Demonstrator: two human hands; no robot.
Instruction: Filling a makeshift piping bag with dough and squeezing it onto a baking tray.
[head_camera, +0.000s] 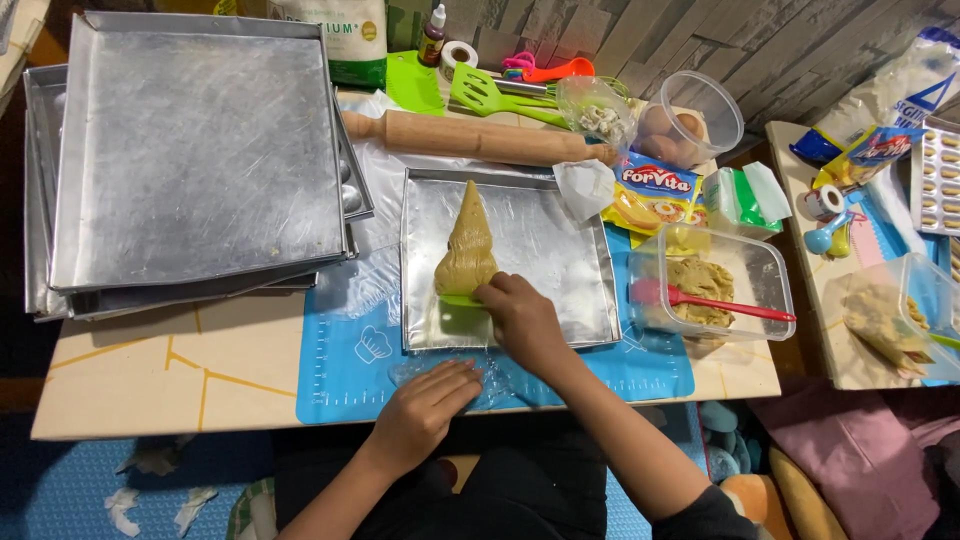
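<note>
A cone-shaped lump of tan dough (466, 246) lies in a square metal tray (545, 240) on a blue silicone mat (340, 370). My right hand (520, 318) grips a green plastic scraper (458, 299) pressed against the wide base of the dough. My left hand (425, 410) rests flat, fingers apart, on crumpled clear plastic film (490, 385) at the table's near edge.
Stacked metal trays (190, 150) fill the left. A wooden rolling pin (470, 137), green spatula (490, 95) and a tub of eggs (690, 120) lie behind. A clear container of dough (705, 285) holding a red spatula (715, 303) stands right of the tray.
</note>
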